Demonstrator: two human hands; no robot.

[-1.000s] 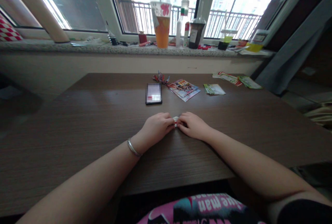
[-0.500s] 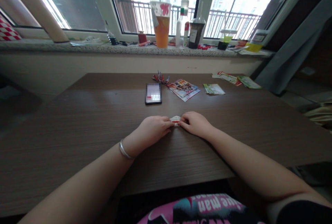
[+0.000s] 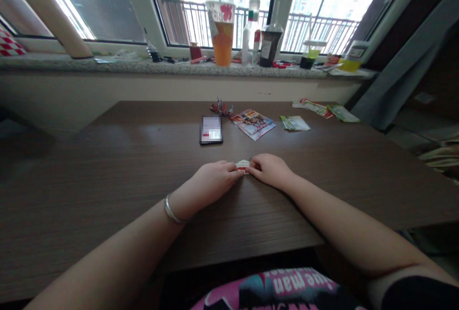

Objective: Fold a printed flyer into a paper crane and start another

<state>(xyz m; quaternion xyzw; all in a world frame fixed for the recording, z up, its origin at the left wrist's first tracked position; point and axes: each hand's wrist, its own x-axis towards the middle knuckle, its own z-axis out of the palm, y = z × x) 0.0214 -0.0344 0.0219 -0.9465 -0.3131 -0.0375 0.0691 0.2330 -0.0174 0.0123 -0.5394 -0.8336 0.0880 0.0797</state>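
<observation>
Between my hands a small folded piece of paper point(image 3: 243, 165), white with a red band, lies on the brown table point(image 3: 118, 195). Its left end is pinched by my left hand point(image 3: 217, 178), which has a silver bangle at the wrist. Fingers of my right hand point(image 3: 268, 169) grip the opposite end. Only the paper's middle shows; both ends are covered by fingers. Beyond my left hand lies a phone point(image 3: 211, 130) with a lit, blurred screen.
Behind the phone sits a cluster of pointed folded paper point(image 3: 221, 107). To its right are printed leaflets point(image 3: 254, 123), a fanned green-white stack point(image 3: 294, 123) and more paper slips point(image 3: 319, 109). Cups, including an orange drink point(image 3: 224, 37), and a bottle point(image 3: 248, 37) line the windowsill.
My left thumb has shifted slightly right along the paper's near edge. My right hand keeps nearly the same place. The whole view has moved very slightly.
</observation>
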